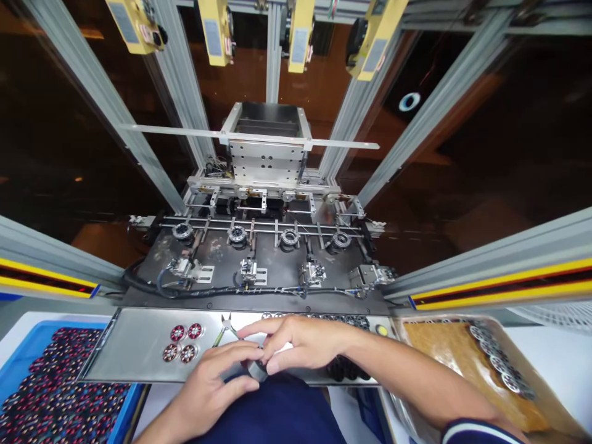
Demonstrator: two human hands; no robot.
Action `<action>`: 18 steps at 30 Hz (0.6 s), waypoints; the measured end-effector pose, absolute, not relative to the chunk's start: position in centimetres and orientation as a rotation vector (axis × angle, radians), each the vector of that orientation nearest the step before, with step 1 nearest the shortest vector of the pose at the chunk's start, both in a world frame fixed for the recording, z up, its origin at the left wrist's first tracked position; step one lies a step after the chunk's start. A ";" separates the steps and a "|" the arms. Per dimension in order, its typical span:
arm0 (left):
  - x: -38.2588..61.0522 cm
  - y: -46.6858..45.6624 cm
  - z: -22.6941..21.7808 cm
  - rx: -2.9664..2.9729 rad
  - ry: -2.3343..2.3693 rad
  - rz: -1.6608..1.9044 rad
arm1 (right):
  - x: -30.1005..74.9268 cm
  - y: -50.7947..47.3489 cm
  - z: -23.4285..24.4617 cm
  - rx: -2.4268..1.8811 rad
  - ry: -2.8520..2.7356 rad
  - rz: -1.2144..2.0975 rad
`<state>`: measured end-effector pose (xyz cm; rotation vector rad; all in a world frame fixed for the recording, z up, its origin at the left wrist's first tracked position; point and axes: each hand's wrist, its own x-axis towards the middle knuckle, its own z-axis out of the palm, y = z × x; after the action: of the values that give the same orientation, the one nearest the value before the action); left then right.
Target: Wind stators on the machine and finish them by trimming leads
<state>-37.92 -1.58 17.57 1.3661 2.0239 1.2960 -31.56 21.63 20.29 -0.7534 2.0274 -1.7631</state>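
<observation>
Left hand (208, 385): fingers closed under round part (256, 369), seemingly steadying it;
Right hand (296, 342): fingers pinching its top;
Location: front edge of steel worktop (139, 345), near 4 red coils (182, 342)

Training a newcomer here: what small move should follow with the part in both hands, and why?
Probably set the part beside the four red coils on the tray: left hand and right hand pinch it at the tray's edge, that cluster just left.
</observation>
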 end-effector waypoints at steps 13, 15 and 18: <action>-42.5 -2.1 5.6 1.798 2.226 0.738 | -40.9 34.8 19.6 -0.179 2.774 -1.029; -42.6 -2.3 4.5 1.863 2.181 0.657 | -43.0 37.1 18.1 -0.095 2.808 -0.962; -41.3 -1.5 3.8 1.890 2.161 0.569 | -44.6 38.7 15.7 -0.070 2.818 -0.875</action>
<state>-41.32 -1.49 3.79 1.8896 2.1607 0.5688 -44.63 38.66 15.73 -0.0703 2.8176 -0.8753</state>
